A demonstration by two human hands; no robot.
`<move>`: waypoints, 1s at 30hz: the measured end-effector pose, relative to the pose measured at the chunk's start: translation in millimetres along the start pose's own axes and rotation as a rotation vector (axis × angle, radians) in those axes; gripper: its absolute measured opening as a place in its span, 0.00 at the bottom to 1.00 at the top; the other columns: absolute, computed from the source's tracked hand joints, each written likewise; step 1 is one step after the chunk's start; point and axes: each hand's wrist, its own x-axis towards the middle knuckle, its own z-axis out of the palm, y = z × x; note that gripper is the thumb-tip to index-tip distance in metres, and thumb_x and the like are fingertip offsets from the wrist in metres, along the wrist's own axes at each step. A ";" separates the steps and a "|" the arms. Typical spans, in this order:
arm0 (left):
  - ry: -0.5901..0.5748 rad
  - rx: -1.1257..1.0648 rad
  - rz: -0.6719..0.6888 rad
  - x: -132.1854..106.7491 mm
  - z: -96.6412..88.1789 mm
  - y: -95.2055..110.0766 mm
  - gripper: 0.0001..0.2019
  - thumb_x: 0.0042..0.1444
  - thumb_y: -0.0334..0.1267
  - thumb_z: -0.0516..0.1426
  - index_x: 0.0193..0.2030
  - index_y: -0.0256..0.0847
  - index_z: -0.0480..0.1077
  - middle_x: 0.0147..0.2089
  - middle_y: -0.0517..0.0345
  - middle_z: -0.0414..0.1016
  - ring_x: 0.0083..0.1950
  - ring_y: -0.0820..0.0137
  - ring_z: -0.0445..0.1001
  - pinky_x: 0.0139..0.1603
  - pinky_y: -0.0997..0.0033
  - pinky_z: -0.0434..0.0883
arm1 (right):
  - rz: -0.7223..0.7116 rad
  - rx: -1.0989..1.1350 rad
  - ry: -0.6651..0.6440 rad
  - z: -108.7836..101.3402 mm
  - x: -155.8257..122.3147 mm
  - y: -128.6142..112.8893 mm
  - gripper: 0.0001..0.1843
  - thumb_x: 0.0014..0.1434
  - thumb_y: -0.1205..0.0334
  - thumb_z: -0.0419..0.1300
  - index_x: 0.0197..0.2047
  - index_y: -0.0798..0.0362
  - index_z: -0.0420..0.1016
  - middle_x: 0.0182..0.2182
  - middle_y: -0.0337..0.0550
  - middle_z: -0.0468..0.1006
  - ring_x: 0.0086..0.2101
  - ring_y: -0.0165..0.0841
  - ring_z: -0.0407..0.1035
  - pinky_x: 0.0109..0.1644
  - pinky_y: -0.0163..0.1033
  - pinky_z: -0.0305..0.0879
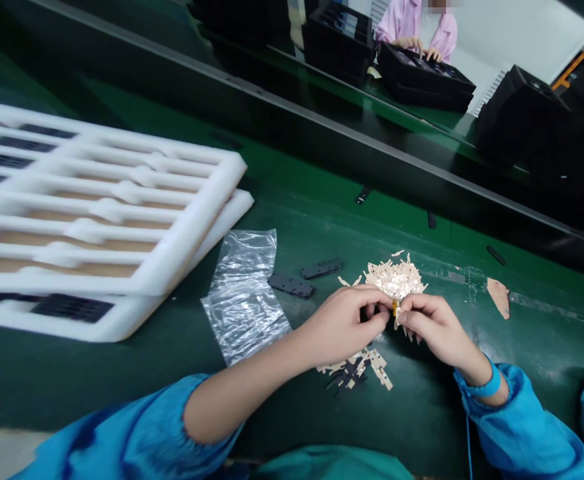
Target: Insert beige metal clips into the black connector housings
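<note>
My left hand [345, 323] and my right hand [436, 328] meet over the green table, fingertips pinched around a small yellow-and-cream piece [396, 309]. Fingers partly hide its shape. Just behind the fingertips lies a heap of thin cream-coloured strips [395, 276], with a few loose at its edges. Nearer to me, below my left hand, is a smaller scatter of cream and black flat pieces [355, 371]. Two black perforated bars, one further back [322, 268] and one closer [292, 286], rest left of the heap. A blue band [490, 383] circles my right wrist.
White foam trays [212, 193] with slots, some holding black parts, are stacked at left. A clear plastic bag [247, 300] lies beside them. A brown scrap [499, 298] and small black parts [363, 195] lie further out. Beyond a dark rail, a person works at a black box [422, 83].
</note>
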 end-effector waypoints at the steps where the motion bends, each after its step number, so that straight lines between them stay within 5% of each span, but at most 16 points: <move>1: -0.018 -0.166 -0.041 0.1 -1.2 2.0 0.09 0.59 0.31 0.56 0.38 0.41 0.79 0.33 0.60 0.80 0.30 0.72 0.74 0.30 0.74 0.69 | -0.011 -0.016 -0.001 0.1 0.4 -0.4 0.09 0.59 0.64 0.61 0.27 0.52 0.73 0.21 0.33 0.68 0.22 0.27 0.59 0.27 0.33 0.56; 3: -0.041 -0.426 -0.116 0.9 -3.4 3.1 0.07 0.57 0.34 0.58 0.35 0.39 0.79 0.31 0.59 0.79 0.30 0.71 0.73 0.29 0.75 0.68 | -0.042 -0.054 0.000 0.1 0.7 -1.2 0.08 0.58 0.65 0.60 0.27 0.52 0.73 0.21 0.33 0.68 0.23 0.28 0.59 0.29 0.33 0.57; 6: -0.062 -0.505 -0.142 2.8 -4.8 0.4 0.08 0.57 0.39 0.60 0.32 0.38 0.79 0.29 0.59 0.79 0.30 0.71 0.73 0.31 0.74 0.69 | -0.078 -0.110 -0.010 0.4 0.1 -0.7 0.08 0.58 0.67 0.58 0.27 0.52 0.73 0.22 0.34 0.71 0.25 0.28 0.61 0.31 0.33 0.59; 9: -0.037 -0.485 -0.149 3.3 -4.1 -2.1 0.09 0.57 0.39 0.60 0.30 0.38 0.79 0.28 0.58 0.79 0.29 0.72 0.72 0.30 0.74 0.68 | -0.118 -0.168 0.027 2.5 -0.7 1.6 0.08 0.58 0.66 0.58 0.28 0.52 0.74 0.24 0.36 0.73 0.26 0.29 0.64 0.32 0.34 0.61; 14: 0.146 -0.294 -0.079 -1.2 -1.3 0.2 0.08 0.57 0.34 0.59 0.31 0.39 0.79 0.29 0.60 0.77 0.29 0.73 0.69 0.31 0.73 0.66 | -0.240 -0.367 0.361 9.7 -3.2 3.1 0.04 0.57 0.66 0.64 0.31 0.52 0.80 0.26 0.38 0.76 0.26 0.30 0.66 0.31 0.35 0.63; 21: 0.193 0.001 0.214 -7.5 2.5 0.1 0.09 0.63 0.32 0.57 0.34 0.39 0.79 0.30 0.59 0.78 0.32 0.71 0.75 0.35 0.71 0.70 | -0.262 -0.423 0.298 14.3 -7.0 3.1 0.08 0.58 0.67 0.62 0.32 0.51 0.84 0.26 0.40 0.81 0.27 0.32 0.71 0.33 0.36 0.67; 30: 0.177 -0.156 0.079 -6.1 -2.2 1.5 0.08 0.61 0.30 0.59 0.31 0.38 0.77 0.29 0.61 0.76 0.29 0.73 0.71 0.29 0.74 0.66 | -0.172 -0.474 0.380 4.6 7.5 19.1 0.09 0.56 0.67 0.60 0.29 0.51 0.83 0.27 0.42 0.83 0.28 0.34 0.74 0.34 0.37 0.68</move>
